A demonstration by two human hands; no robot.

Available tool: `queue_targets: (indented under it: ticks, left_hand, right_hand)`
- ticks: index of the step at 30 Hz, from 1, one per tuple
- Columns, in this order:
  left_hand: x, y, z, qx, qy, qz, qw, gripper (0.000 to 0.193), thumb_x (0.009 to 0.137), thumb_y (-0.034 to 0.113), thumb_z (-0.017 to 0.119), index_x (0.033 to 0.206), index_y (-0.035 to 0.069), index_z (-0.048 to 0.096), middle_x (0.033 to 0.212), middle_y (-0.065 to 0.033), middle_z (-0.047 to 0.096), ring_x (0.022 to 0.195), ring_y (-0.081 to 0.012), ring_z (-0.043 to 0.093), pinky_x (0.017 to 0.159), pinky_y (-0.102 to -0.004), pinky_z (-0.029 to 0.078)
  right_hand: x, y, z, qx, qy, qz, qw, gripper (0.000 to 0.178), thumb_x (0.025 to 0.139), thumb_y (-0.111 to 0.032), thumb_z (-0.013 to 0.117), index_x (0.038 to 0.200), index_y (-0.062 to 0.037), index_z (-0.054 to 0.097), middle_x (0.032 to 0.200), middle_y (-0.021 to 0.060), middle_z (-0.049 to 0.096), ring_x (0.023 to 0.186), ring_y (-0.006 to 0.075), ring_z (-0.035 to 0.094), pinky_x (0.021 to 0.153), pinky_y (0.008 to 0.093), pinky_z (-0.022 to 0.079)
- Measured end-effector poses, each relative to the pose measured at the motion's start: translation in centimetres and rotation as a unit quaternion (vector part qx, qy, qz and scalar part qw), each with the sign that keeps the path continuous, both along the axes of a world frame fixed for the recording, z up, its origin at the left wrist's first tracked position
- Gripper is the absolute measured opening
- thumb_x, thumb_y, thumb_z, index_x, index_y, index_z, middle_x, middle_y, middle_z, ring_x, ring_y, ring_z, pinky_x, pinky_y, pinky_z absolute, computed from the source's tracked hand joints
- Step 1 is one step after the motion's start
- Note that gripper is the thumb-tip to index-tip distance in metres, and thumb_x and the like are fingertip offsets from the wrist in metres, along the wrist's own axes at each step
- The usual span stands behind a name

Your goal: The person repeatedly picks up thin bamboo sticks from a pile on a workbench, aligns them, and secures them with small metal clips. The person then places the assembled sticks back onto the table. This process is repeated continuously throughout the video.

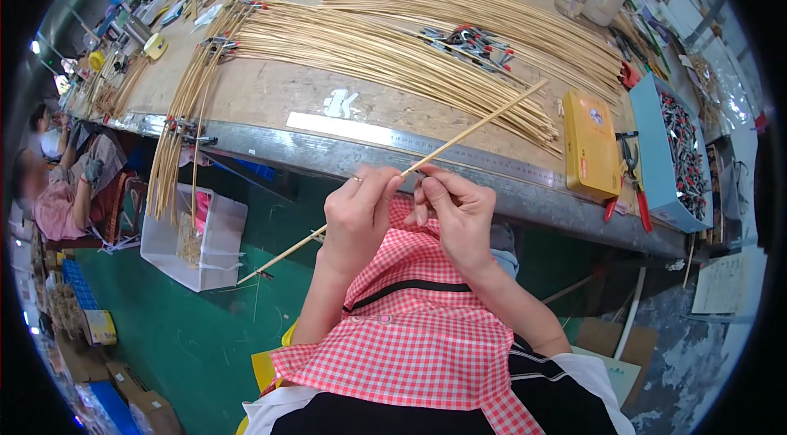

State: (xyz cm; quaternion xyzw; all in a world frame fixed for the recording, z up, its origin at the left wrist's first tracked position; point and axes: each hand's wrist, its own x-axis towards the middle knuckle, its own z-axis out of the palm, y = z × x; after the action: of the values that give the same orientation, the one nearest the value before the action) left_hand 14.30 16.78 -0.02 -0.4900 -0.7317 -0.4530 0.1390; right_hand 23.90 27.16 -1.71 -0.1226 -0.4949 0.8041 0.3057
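Observation:
My left hand is closed round a long thin straw-coloured stick, which slants from the lower left up over the table edge. At the stick's lower end hangs a small dark clip. Just right of the grip, my right hand has its thumb and fingers pinched together close to the stick. Something small and dark shows at those fingertips, too small to name. On the table beyond lie long bundles of similar sticks, with a pile of spring clamps resting on them.
A steel ruler lies along the front edge. To the right are a yellow tin, red-handled pliers and a blue box of small clips. Clamped sticks overhang at left above a white bin. Another person sits far left.

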Motion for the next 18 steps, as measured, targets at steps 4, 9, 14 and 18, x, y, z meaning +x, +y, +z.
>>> queue_targets:
  ticks: [4,9,14,18]
  left_hand:
    - [0.2,0.3,-0.1,0.017,-0.014,0.007,1.000,0.001,0.085,0.000,0.061,0.085,0.001,0.062,0.069,-0.0115,0.059,0.057,-0.0249,0.057,0.050,-0.0324,0.043]
    - [-0.2,0.3,0.0,0.024,-0.022,-0.021,0.999,0.002,0.084,0.001,0.063,0.086,0.001,0.064,0.070,-0.0113,0.061,0.058,-0.0246,0.058,0.051,-0.0320,0.044]
    - [-0.2,0.0,0.0,-0.022,-0.117,-0.131,0.984,0.006,0.083,0.003,0.064,0.088,0.002,0.067,0.071,-0.0108,0.063,0.059,-0.0229,0.060,0.054,-0.0310,0.045]
    - [-0.9,-0.9,1.2,-0.015,-0.107,-0.115,0.988,0.013,0.083,0.003,0.063,0.095,0.002,0.067,0.088,-0.0123,0.068,0.080,-0.0255,0.066,0.070,-0.0299,0.050]
  right_hand:
    - [0.2,-0.1,-0.2,0.024,-0.004,-0.002,1.000,0.020,0.093,0.000,0.053,0.109,0.0110,0.060,0.086,0.0092,0.060,0.065,0.0104,0.057,0.062,0.0247,0.054]
    - [0.4,1.0,0.6,0.089,-0.010,-0.024,0.996,0.024,0.092,-0.002,0.057,0.113,0.0083,0.059,0.098,0.0075,0.061,0.088,0.0095,0.057,0.073,0.0209,0.049]
    - [2.6,4.4,0.3,0.118,0.013,-0.047,0.992,0.016,0.090,-0.004,0.061,0.104,0.0034,0.064,0.085,0.0058,0.063,0.074,0.0088,0.058,0.061,0.0204,0.047]
    - [4.8,6.9,1.6,0.062,0.035,-0.151,0.986,0.008,0.088,-0.006,0.063,0.094,-0.0009,0.066,0.072,0.0042,0.062,0.059,0.0079,0.055,0.047,0.0199,0.041]
